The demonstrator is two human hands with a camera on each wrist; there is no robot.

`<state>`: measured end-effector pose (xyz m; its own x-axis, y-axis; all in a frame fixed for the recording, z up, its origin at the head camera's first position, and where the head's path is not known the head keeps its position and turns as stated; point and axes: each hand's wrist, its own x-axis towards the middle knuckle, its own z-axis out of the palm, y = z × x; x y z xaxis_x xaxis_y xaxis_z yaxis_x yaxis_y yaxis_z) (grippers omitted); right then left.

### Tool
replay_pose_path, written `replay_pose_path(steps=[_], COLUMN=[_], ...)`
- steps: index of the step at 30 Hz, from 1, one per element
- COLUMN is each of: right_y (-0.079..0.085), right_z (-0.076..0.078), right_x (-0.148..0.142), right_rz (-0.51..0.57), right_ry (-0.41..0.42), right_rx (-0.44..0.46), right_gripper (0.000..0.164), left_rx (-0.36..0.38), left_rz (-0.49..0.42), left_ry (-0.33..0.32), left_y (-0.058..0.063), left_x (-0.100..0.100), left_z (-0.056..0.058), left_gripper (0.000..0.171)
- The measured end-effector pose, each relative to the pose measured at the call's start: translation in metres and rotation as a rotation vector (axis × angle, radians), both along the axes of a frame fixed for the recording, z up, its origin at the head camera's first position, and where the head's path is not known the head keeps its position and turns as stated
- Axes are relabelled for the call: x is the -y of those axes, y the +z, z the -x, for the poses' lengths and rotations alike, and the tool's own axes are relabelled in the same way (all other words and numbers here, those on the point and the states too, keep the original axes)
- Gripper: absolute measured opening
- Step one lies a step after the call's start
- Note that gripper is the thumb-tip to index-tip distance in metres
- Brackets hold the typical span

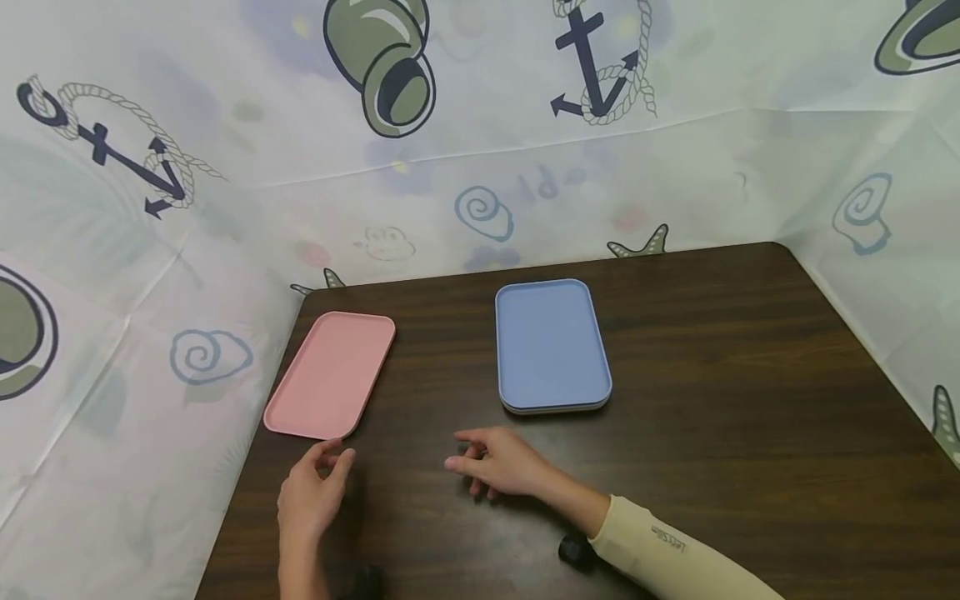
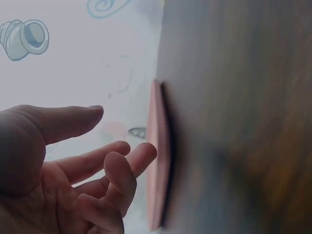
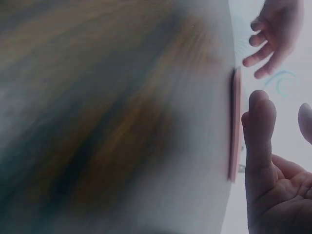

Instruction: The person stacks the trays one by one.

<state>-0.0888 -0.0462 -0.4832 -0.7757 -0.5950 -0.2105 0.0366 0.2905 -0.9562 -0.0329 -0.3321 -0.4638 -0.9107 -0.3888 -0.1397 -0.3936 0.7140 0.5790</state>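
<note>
A pink tray [image 1: 330,375] with rounded corners lies flat at the left of the table. My left hand [image 1: 310,498] is just in front of its near edge, fingers loosely bent and holding nothing; whether a fingertip touches the rim I cannot tell. Further right, a blue tray [image 1: 553,343] lies on top of at least one other tray, whose edge shows below it. Nearer than that stack, my right hand [image 1: 501,462] hovers low over the table with relaxed fingers and nothing in them. In the left wrist view the pink tray [image 2: 158,156] appears edge-on beyond the fingers.
The dark wooden table [image 1: 712,400] has a printed white cloth [image 1: 510,167] behind it and along its sides. A small black object [image 1: 576,552] shows by the right wrist, where a pale sleeve [image 1: 675,550] covers the forearm. Another dark object [image 1: 369,581] is beside the left wrist.
</note>
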Motion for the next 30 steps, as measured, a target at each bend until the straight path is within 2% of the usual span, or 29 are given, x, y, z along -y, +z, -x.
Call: replay_pose_path(steps=[6,11,18,23,30], right_y=[-0.001,-0.002,-0.004,-0.007,-0.01], right_z=[0.007,0.014,0.021,0.02,0.023], right_x=[0.016,0.03,0.052,0.064,0.073], right_rz=[-0.003,0.01,0.105,0.122,0.073], right_ry=[0.016,0.006,-0.022,-0.035,-0.015], right_rx=[0.012,0.046,0.159,0.214,0.199], right_gripper=[0.065,0.064,0.063,0.061,0.062], left_rx=[0.045,0.066,0.143,0.182,0.207], left_rz=[0.058,0.105,0.152,0.18,0.194], left_ry=[0.05,0.054,0.081,0.056,0.012], left_y=[0.011,0.015,0.02,0.02,0.016], left_x=[0.03,0.063,0.102,0.117,0.124], left_z=[0.007,0.013,0.024,0.029,0.041], left_gripper=[0.058,0.061,0.067,0.068,0.071])
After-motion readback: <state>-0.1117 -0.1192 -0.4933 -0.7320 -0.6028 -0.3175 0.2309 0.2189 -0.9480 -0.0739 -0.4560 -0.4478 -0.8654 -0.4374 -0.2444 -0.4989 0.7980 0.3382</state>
